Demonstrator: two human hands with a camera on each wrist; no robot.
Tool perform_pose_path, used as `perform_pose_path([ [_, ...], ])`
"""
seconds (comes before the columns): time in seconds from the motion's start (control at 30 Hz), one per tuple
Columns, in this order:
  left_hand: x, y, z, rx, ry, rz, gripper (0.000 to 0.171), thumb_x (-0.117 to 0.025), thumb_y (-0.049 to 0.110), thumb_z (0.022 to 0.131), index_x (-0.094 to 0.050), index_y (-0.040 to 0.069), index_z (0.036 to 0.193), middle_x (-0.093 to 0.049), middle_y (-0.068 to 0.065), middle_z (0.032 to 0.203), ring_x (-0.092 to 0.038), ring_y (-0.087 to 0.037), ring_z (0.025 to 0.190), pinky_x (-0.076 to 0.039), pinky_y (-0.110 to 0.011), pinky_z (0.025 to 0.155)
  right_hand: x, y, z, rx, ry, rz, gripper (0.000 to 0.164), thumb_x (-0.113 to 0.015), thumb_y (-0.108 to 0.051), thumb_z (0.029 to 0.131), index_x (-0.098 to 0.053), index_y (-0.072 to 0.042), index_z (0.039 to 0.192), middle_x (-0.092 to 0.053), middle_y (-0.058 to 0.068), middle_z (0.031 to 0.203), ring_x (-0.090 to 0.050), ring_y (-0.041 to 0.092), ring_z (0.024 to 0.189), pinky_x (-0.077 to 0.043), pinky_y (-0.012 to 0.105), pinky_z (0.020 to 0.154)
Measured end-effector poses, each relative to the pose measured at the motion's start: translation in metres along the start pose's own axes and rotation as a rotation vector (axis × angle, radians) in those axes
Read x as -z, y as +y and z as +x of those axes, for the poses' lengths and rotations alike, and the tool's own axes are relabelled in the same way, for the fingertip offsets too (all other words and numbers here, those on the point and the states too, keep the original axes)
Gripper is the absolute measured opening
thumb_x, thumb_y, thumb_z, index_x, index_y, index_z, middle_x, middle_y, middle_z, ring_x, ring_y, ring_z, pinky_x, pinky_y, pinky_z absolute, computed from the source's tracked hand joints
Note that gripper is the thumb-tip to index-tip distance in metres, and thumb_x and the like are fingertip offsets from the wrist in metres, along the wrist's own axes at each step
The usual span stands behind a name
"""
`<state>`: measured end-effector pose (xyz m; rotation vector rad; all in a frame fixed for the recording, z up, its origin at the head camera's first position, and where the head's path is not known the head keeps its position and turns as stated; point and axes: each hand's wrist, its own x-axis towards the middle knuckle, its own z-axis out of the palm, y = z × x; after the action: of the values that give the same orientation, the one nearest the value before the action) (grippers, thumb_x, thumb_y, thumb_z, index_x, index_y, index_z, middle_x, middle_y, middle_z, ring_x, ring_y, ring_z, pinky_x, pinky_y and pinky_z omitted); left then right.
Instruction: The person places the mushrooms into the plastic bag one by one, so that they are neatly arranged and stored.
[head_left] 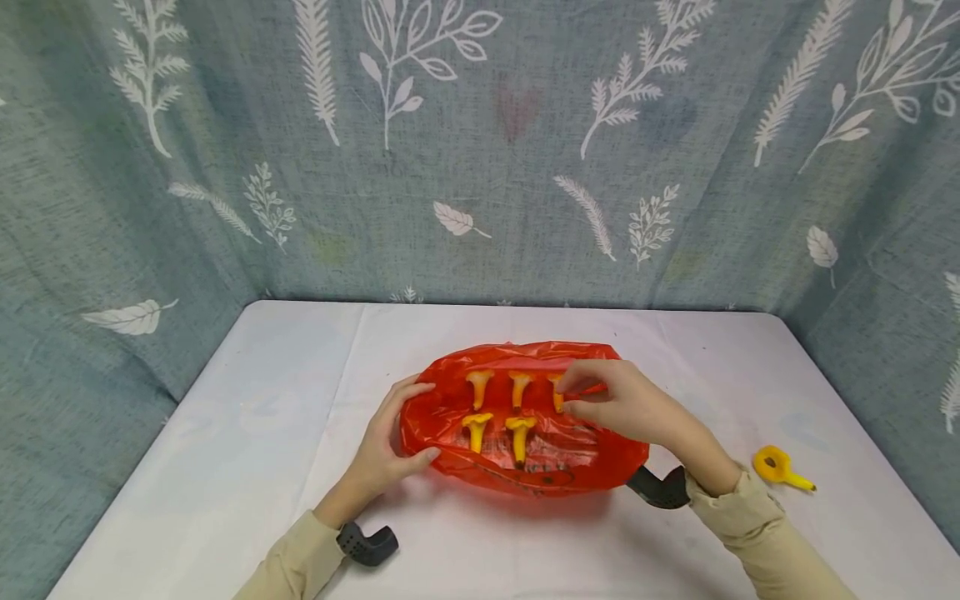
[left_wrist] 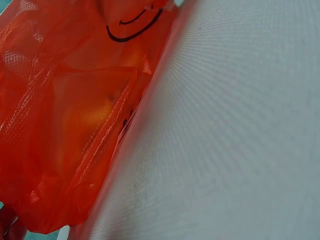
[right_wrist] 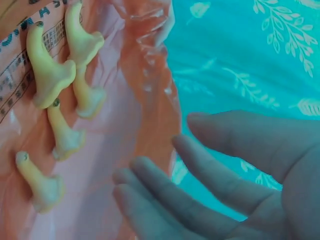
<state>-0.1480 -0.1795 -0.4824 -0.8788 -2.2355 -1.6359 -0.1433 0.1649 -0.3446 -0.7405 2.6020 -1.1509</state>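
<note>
A red plastic bag [head_left: 585,450] lies spread with its mouth up in the head view. My left hand [head_left: 386,437] grips its left end, thumb at the near rim and fingers at the far rim. Several yellow chanterelle mushrooms [head_left: 520,437] lie inside in two rows. My right hand [head_left: 630,400] is over the bag's right side, fingertips near the far-right mushroom [head_left: 557,393]. In the right wrist view its fingers [right_wrist: 220,175] are spread apart with nothing between them, and the mushrooms [right_wrist: 50,75] lie apart from them. The left wrist view shows only the bag's outside [left_wrist: 65,125] and tabletop.
Another yellow chanterelle [head_left: 780,468] lies on the white-covered table [head_left: 247,467], right of the bag beside the right forearm. A grey-green curtain [head_left: 480,167] with white leaf prints hangs behind the table and at both sides.
</note>
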Motion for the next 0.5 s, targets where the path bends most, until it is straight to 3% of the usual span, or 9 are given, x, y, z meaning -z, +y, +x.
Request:
perform_pose_path([
  [0.3,0.0,-0.002,-0.001,0.01,-0.001,0.007,0.073,-0.08,0.015,0.076,-0.048,0.01,0.141,-0.04,-0.004,0.15,-0.042,-0.025,0.134,-0.048,-0.033,0.099,0.018,0.018,-0.025,0.13,0.113,0.078,0.011,-0.069,-0.01,0.093,-0.07,-0.016,0.102,-0.068,-0.003,0.105,-0.065,0.015,0.101,-0.057,0.031,0.084],
  [0.5,0.001,0.0,0.001,0.016,-0.001,0.012,0.074,-0.08,0.015,0.075,-0.047,0.01,0.141,-0.04,-0.004,0.15,-0.042,-0.025,0.134,-0.049,-0.033,0.099,0.033,0.033,-0.046,0.181,0.155,0.125,0.016,-0.063,-0.001,0.095,-0.07,-0.011,0.105,-0.069,0.007,0.106,-0.065,0.016,0.1,-0.058,0.029,0.081],
])
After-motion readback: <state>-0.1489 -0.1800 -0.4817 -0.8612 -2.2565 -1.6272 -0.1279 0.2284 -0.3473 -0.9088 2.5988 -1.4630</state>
